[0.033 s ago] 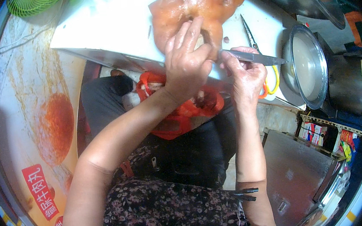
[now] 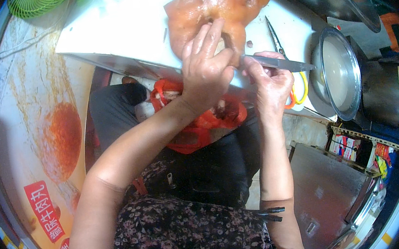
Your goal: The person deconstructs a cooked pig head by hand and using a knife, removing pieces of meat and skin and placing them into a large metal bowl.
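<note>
A large, glossy orange-brown piece of skin-on meat [image 2: 225,2] lies on a white work surface [image 2: 117,31] at the top. My left hand [image 2: 205,65] rests on its near side, fingers stretched out and apart, pressing the skin beside a gap that shows something pale. My right hand [image 2: 267,78] is closed around a knife [image 2: 283,62], just right of the meat's near end. The blade points right, and its other end is hidden in my fingers. Scissors [image 2: 303,87] with yellow and orange handles lie behind the right hand, blades pointing away.
A metal bowl of cloudy liquid [image 2: 340,73] stands at the right, with a dark pot [image 2: 385,97] beyond it. A red bag [image 2: 186,138] holding pieces sits below the surface, by my legs. A green basket [image 2: 36,3] is at the far left.
</note>
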